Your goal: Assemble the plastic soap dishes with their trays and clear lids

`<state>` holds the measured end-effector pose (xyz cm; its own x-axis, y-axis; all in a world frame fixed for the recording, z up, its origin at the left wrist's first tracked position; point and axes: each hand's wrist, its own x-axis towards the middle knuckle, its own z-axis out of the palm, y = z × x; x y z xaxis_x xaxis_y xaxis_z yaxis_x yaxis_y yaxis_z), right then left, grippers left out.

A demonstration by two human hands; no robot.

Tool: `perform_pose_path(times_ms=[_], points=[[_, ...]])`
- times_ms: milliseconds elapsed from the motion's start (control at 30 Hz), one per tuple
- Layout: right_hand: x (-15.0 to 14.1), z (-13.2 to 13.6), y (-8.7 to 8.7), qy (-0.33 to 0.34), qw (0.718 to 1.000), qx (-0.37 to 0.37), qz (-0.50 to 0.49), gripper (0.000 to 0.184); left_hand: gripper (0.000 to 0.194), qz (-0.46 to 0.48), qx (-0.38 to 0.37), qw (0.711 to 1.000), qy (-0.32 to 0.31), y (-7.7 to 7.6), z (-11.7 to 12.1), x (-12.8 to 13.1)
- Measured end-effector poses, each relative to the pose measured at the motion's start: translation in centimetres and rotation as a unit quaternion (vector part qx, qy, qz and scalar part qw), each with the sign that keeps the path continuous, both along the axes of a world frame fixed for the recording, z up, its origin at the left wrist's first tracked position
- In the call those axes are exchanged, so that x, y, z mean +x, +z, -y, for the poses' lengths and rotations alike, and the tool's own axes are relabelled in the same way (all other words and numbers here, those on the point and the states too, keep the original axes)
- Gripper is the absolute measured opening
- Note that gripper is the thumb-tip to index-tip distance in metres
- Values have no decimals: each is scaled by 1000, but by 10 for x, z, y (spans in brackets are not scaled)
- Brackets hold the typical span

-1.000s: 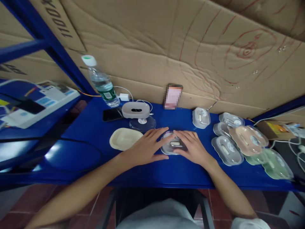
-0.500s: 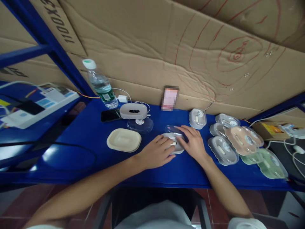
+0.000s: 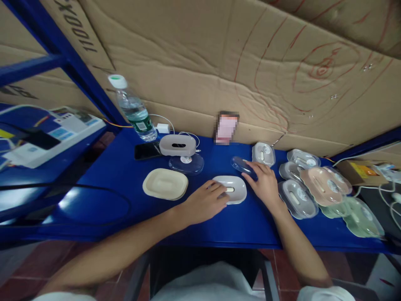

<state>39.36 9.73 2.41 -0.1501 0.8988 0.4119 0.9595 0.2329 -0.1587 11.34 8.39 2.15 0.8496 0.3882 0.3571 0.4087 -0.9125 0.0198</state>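
An uncovered white soap box [image 3: 238, 193], its shallow tray holding a small pale bar-shaped piece [image 3: 229, 190], sits on the blue table. My left hand [image 3: 205, 203] is closed over its left side, fingers curled onto the rim and fingertips near the pale piece. Off to the upper right, my right hand [image 3: 263, 182] grips a clear plastic lid [image 3: 242, 164], tilted and apart from the box. Left of my left hand lies a cream oval dish [image 3: 165, 184]. Behind that are a slotted greyish box part [image 3: 178, 145] and another clear lid [image 3: 189, 166] with a round sticker.
Several lidded boxes, including a grey one [image 3: 299, 200], a peach one [image 3: 322, 186] and a green one [image 3: 363, 217], are heaped on the right. Another lidded box [image 3: 263, 154] stands at the back. A water bottle [image 3: 138, 115], black phone [image 3: 145, 150] and propped phone [image 3: 227, 128] line the cardboard wall.
The clear lid has come off the white box and moved up and right in my right hand. My left hand has shifted from beside the box to curl over its left side.
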Motion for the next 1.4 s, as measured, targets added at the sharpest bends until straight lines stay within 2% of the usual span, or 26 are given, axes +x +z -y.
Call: perform_pose_path(times_ms=[167, 400, 567, 633, 700, 800, 900, 1000, 1100, 1167, 1300, 1400], points=[[3, -3, -4, -13, 1000, -1, 19, 50, 14, 0, -7, 1000, -2, -1, -1, 0], [-2, -2, -9, -34, 996, -53, 62, 39, 16, 3, -27, 1000, 0, -1, -1, 0], [4, -2, 1, -70, 994, -21, 79, 38, 19, 41, -45, 998, 15, -1, -2, 1], [3, 1, 9, -25, 999, 2, 46, 37, 20, 56, -39, 997, 32, -1, -3, 0], [-3, 7, 18, 80, 997, 4, 3, 37, 21, 74, -30, 995, 58, -2, -6, -1], [-18, 18, 26, 235, 972, -21, -19, 38, 25, 96, -5, 991, 95, -6, -11, -3], [-30, 24, 22, 281, 959, -28, -11, 36, 32, 99, 24, 988, 112, -9, -14, -4], [-30, 21, 14, 271, 962, -29, -8, 31, 37, 92, 60, 986, 124, -6, -11, -4], [-26, 16, 6, 242, 970, -28, -7, 29, 30, 75, 94, 989, 90, 0, -3, -2], [-25, 13, 3, 220, 975, -23, -12, 29, 24, 36, 88, 994, 53, 2, 4, 0], [-22, 6, -3, 173, 985, 8, -19, 28, 40, -37, 61, 997, 28, -4, 12, 4], [-20, 1, -8, 145, 989, 26, -22, 28, 26, -46, 50, 997, 29, -10, 11, 4]])
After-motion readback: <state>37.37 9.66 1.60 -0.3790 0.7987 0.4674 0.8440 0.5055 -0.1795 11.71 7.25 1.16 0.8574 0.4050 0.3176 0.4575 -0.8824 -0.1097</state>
